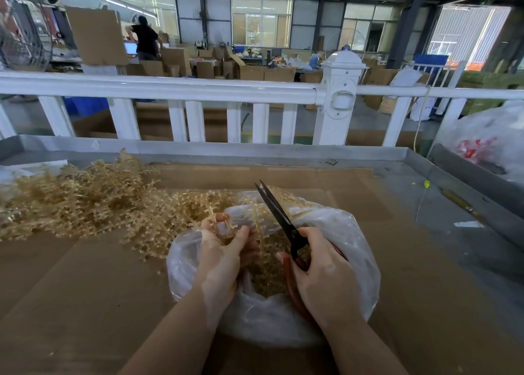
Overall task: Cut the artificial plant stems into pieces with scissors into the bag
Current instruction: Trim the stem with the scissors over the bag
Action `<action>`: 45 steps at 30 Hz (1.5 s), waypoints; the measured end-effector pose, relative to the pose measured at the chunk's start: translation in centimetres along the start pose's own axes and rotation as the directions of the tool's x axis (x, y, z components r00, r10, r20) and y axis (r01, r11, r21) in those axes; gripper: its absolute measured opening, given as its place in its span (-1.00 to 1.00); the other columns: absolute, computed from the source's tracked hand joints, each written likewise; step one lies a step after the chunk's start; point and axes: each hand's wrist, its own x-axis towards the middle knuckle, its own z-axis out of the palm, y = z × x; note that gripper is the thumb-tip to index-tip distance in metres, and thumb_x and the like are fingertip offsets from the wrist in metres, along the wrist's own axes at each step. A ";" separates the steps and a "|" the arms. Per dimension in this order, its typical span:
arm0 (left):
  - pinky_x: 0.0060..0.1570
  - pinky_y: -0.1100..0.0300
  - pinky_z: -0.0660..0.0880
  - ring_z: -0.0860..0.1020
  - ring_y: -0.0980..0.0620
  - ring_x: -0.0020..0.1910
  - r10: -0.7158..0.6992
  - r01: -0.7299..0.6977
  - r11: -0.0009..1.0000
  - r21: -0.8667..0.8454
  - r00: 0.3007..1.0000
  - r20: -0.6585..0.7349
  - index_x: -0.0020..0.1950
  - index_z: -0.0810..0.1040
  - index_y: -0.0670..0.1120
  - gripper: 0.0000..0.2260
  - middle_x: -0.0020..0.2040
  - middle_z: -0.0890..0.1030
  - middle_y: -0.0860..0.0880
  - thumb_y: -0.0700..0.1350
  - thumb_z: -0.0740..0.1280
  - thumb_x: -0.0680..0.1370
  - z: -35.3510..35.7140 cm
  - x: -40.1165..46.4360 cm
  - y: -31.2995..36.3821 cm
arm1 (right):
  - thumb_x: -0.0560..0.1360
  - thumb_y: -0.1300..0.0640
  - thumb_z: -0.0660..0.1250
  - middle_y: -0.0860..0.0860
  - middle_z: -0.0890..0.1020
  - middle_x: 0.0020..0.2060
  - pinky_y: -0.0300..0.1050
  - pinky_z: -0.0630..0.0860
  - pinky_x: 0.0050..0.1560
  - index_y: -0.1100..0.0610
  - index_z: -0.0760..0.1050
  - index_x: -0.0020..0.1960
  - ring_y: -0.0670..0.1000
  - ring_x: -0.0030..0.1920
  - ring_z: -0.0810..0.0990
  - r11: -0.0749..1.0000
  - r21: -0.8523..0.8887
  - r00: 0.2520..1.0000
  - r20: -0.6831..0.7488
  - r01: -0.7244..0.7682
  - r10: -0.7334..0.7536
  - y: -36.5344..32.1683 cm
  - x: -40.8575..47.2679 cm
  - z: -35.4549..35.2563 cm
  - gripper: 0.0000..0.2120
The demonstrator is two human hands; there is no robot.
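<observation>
Stems (pixel 85 201): pale gold-beige. Bag (pixel 283 318): clear, milky white. Scissors (pixel 279 218): black blades, red-brown handles. Cardboard (pixel 85 289): plain brown. Tray rim (pixel 226 149): grey. Fence (pixel 170 88): white. Far-right bag (pixel 487 142): clear with red print. Crate (pixel 85 105): blue.

Flattened brown cardboard sheets (pixel 283 176) cover the grey metal worktable (pixel 459 176), whose raised rim runs along its far and right edges. Near the right edge lies a small yellow bead on a thin pale string (pixel 426 184), with a long wooden-handled tool (pixel 460 203) beside it. Behind the far edge stands a white railing fence (pixel 170 90) with a capped white post (pixel 341 97). A crumpled clear plastic sack with red contents (pixel 487 145) sits beyond the right edge. Stacked brown cartons (pixel 204 68) fill the hall, where a person in a black shirt (pixel 146 38) stands.
</observation>
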 end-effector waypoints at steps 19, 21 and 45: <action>-0.04 -0.04 0.57 0.63 -0.13 -0.09 -0.030 0.031 0.999 0.040 0.999 -0.026 -0.01 0.53 -0.20 -0.56 -0.13 0.66 -0.17 -0.24 0.52 0.15 0.2 -0.9 0.7 | 0.39 0.05 0.51 -0.04 0.65 -0.15 -0.19 0.59 -0.14 0.16 0.55 0.09 -0.06 -0.14 0.63 1.000 -0.002 1.000 -0.007 0.008 -0.008 0.0 0.0 -0.1 -0.65; -0.11 0.02 0.56 0.64 -0.11 -0.17 -0.061 0.062 0.997 -0.038 0.998 0.004 -0.13 0.55 -0.17 -0.71 -0.23 0.67 -0.14 -0.26 0.48 0.19 0.2 -0.7 0.6 | 0.40 0.04 0.50 -0.04 0.65 -0.15 -0.17 0.59 -0.13 0.16 0.55 0.10 -0.06 -0.14 0.63 1.000 0.002 1.000 0.000 0.006 -0.006 -0.1 0.0 -0.1 -0.65; -0.40 0.30 0.57 0.64 0.09 -0.39 -0.153 0.124 0.910 -0.396 0.987 -0.043 -0.22 0.46 -0.16 -0.85 -0.39 0.64 -0.06 -0.36 0.39 0.42 0.2 1.2 3.2 | 0.40 -0.16 0.38 -0.13 0.60 -0.04 -0.29 0.50 -0.02 0.04 0.48 0.13 -0.13 -0.03 0.55 0.993 0.095 0.991 0.108 0.072 -0.083 0.2 0.0 -0.3 -0.60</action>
